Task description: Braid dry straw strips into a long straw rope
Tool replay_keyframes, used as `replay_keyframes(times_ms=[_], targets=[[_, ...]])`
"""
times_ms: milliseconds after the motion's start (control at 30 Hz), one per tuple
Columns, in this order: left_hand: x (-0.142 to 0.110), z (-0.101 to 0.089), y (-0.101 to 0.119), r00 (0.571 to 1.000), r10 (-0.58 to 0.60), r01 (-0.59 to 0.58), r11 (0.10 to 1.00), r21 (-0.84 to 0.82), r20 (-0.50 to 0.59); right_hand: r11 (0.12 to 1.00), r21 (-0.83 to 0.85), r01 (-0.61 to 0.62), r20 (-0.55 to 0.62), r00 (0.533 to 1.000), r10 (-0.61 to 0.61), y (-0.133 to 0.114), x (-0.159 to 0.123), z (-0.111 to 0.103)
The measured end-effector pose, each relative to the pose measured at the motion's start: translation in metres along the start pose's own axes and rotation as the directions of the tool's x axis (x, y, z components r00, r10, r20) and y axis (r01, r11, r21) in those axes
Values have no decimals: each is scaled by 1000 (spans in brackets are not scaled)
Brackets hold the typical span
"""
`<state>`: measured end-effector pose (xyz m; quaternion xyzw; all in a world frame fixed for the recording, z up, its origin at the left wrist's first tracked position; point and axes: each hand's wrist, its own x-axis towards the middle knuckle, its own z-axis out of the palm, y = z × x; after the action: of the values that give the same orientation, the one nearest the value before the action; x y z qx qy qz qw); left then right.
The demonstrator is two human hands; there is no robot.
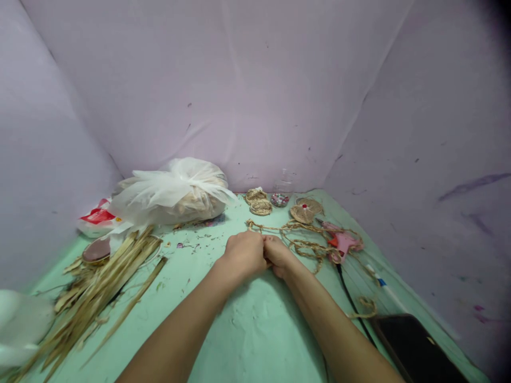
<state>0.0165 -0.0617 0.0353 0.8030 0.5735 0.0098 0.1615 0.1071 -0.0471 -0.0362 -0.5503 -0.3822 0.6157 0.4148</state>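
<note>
My left hand point(245, 253) and my right hand point(277, 255) meet at the middle of the table, both closed with fingers curled in. They grip a straw-coloured twisted fibre cord point(303, 246); the stretch inside the fists is mostly hidden. One part of the cord shows just beyond my left hand. From there it runs right and lies in loose loops beside my right hand, reaching a pink glue gun point(342, 242). Beyond my hands lie coiled cord rounds point(261, 207) and a petal-shaped piece point(302, 214) with a red bead at its centre.
Dry fibre strips point(99, 287) are heaped at left near a round mirror-like disc point(96, 250). A stuffed white plastic bag point(175, 194) sits behind them. A clear jar of beads point(280, 198) stands by the back wall. At right lie a marker point(381, 282) and a black phone point(415, 346).
</note>
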Motion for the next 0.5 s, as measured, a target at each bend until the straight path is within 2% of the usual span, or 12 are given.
replay_keyframes(times_ms=[67, 133, 200, 267, 300, 367, 500], targets=[[2, -8, -10, 996, -13, 20, 996, -86, 88, 1000, -4, -13, 12, 1000, 13, -2, -1, -1], [7, -17, -24, 985, -81, 111, 972, -209, 149, 999, -26, -33, 47, 998, 35, -5, -2, -2], [13, -21, -36, 972, -199, 233, 901, -365, 129, 998, -44, -51, 84, 995, 54, -8, -4, -3], [19, -18, -43, 950, -275, 310, 776, -549, 148, 997, -53, -55, 102, 993, 60, -10, -5, -4], [22, -14, -45, 943, -266, 330, 707, -626, 197, 997, -57, -54, 99, 993, 60, -11, -5, -5], [26, -5, -44, 933, -176, 356, 589, -725, 315, 997, -65, -44, 98, 994, 51, -11, -5, -4], [32, 11, -45, 890, -32, 416, 470, -779, 455, 991, -132, -1, 117, 993, 17, -12, -7, -3]])
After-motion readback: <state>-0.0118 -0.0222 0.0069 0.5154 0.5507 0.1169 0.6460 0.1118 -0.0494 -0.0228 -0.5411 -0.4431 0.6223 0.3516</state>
